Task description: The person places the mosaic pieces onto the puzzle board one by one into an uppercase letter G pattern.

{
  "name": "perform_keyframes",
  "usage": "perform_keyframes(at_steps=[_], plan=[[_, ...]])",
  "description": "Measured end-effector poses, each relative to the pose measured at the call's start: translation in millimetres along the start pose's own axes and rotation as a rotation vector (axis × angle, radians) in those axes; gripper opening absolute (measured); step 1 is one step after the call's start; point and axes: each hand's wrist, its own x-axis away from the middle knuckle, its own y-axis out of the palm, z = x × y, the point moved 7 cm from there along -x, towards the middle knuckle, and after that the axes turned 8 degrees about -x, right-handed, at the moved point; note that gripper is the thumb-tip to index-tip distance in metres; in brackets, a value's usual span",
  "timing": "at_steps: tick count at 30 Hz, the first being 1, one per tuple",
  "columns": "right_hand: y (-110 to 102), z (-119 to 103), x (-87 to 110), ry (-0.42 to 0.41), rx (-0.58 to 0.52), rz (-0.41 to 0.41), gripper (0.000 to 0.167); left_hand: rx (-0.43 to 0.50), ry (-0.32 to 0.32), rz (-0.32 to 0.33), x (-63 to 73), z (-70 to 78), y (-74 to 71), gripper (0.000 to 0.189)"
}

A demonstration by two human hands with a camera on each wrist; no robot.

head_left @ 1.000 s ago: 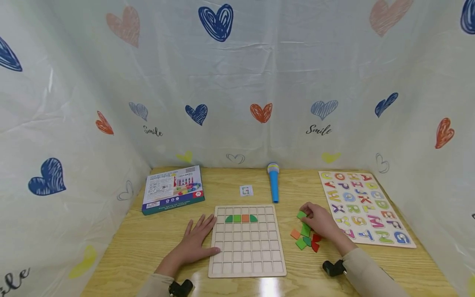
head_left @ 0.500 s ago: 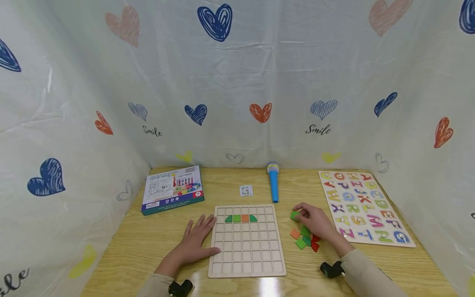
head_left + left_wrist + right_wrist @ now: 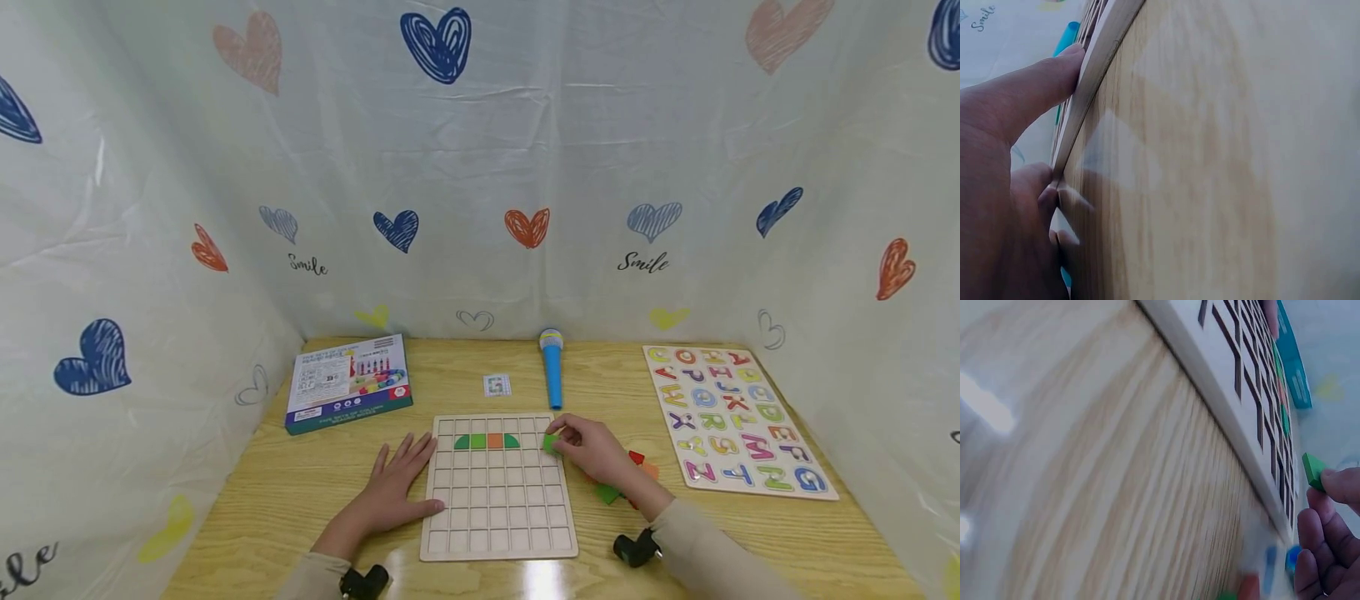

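A pale wooden grid board [image 3: 498, 537] lies in the middle of the table. One row near its far edge holds a dark green quarter-round tile [image 3: 462, 442], a light green square tile [image 3: 479, 442], an orange square tile [image 3: 496, 441] and another dark green quarter-round tile [image 3: 512, 441]. My right hand [image 3: 592, 450] pinches a green square tile [image 3: 1313, 470] between thumb and finger, over the board's right edge. My left hand [image 3: 393, 492] lies with fingers spread at the board's left side, its thumb [image 3: 1054, 75] and fingertips touching the edge.
Loose tiles [image 3: 609, 493], red, orange and green, lie right of the board, partly under my right forearm. Beyond the board are a small picture card [image 3: 497, 385] and a blue toy microphone [image 3: 553, 375]. A box [image 3: 350, 383] stands back left, an alphabet board [image 3: 738, 421] right.
My right hand has moved left from the loose tiles to the board's right edge, carrying a green square tile. My left hand has stayed in place.
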Motion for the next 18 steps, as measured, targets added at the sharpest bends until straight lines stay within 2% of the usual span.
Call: perform_keyframes(at_steps=[6, 12, 18], plan=[[32, -21, -12.9, -0.035, -0.027, -0.059, 0.010, -0.006, 0.003, -0.001, 0.3, 0.9, -1.2, 0.098], [64, -39, -25.8, -0.112, -0.018, -0.088, 0.009, 0.017, 0.005, 0.001, 0.7, 2.6, -2.6, 0.097], [86, -53, -39.8, -0.101, -0.011, -0.107, 0.008, 0.008, 0.001, -0.001, 0.9, 2.1, -1.5, 0.096]])
